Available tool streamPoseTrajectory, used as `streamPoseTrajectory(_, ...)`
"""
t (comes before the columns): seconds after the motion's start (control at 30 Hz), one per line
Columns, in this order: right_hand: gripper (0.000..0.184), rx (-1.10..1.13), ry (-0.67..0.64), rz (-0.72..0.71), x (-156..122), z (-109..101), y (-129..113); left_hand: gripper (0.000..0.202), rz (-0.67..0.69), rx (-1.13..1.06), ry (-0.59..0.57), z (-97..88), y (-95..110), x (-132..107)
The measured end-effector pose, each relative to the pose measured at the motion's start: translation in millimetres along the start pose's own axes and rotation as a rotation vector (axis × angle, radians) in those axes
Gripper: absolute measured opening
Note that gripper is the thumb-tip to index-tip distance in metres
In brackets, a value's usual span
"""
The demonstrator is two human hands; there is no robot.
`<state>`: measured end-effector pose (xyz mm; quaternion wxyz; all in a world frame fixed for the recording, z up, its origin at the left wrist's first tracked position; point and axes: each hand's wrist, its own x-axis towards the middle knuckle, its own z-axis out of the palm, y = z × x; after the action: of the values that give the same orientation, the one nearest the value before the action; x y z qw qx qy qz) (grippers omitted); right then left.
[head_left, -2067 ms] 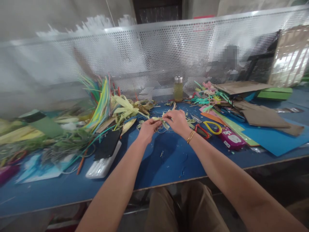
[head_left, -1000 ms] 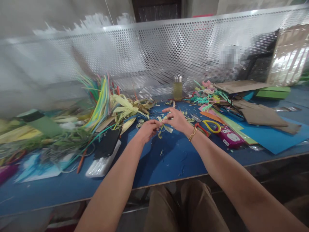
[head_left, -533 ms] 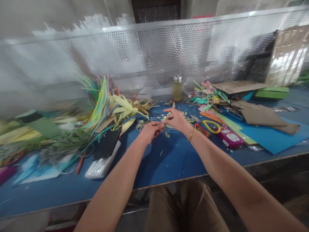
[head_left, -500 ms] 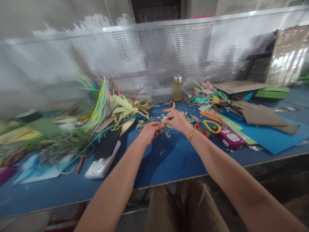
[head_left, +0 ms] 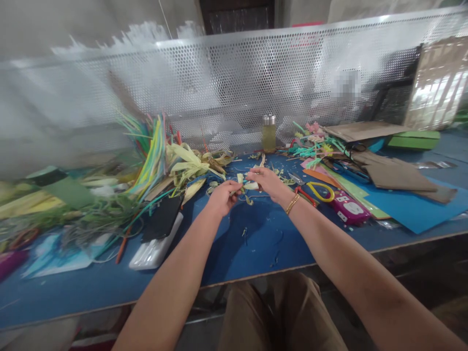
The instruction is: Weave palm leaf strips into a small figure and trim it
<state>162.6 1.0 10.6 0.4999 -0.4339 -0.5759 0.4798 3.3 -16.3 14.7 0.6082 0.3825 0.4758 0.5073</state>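
Observation:
My left hand [head_left: 224,196] is closed, its thumb and fingers pinching a small piece of pale yellow-green corn husk [head_left: 250,185]. Strips of the husk stick out between the two hands, one upward and one to the right. My right hand [head_left: 268,184], with a gold bracelet on the wrist, is closed on the right end of the same piece. Something thin shows at its fingertips, too small to name. Both hands are just above the blue tabletop [head_left: 252,243], over scattered husk scraps. Left of them lies a heap of corn husks [head_left: 188,161].
Scissors with yellow handles [head_left: 321,192] and a purple box [head_left: 349,208] lie to the right, near cardboard pieces [head_left: 398,173] and blue paper [head_left: 420,207]. A yellowish jar [head_left: 269,136] stands behind. At left are a black phone [head_left: 161,219], a white pack [head_left: 155,253] and coloured strips [head_left: 151,156].
My hands have drawn slightly apart, the left moving a little to the left. More of the pale husk strips now shows between them.

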Motion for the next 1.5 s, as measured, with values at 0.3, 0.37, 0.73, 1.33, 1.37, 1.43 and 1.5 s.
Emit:
streamPoseTrajectory(0.3,0.022,-0.495,-0.116,-0.536,-10,2,-7,0.022,0.053,-0.017,0.049,-6.6,1,5)
streamPoseTrajectory(0.37,0.010,-0.512,-0.082,-0.510,-9,1,-6,0.024,0.041,0.020,0.034,-6.9,0,5)
streamPoseTrajectory(0.73,0.019,-0.016,-0.081,-0.002,-3,3,2,0.033,0.126,0.091,-0.127,-11.7,2,4)
streamPoseTrajectory(1.33,0.026,-0.185,-0.066,-0.149,-2,0,2,0.024,0.195,0.274,-0.087,-7.7,-5,5)
streamPoseTrajectory(1.37,0.025,-0.187,-0.079,-0.150,-2,2,3,0.024,0.217,0.320,-0.092,-7.3,-6,5)
streamPoseTrajectory(1.43,0.025,-0.206,-0.065,-0.159,-3,5,4,0.024,0.253,0.393,-0.101,-6.9,-8,5)
streamPoseTrajectory(1.5,0.026,-0.210,-0.045,-0.159,-3,7,5,0.026,0.263,0.424,-0.106,-6.6,-7,4)
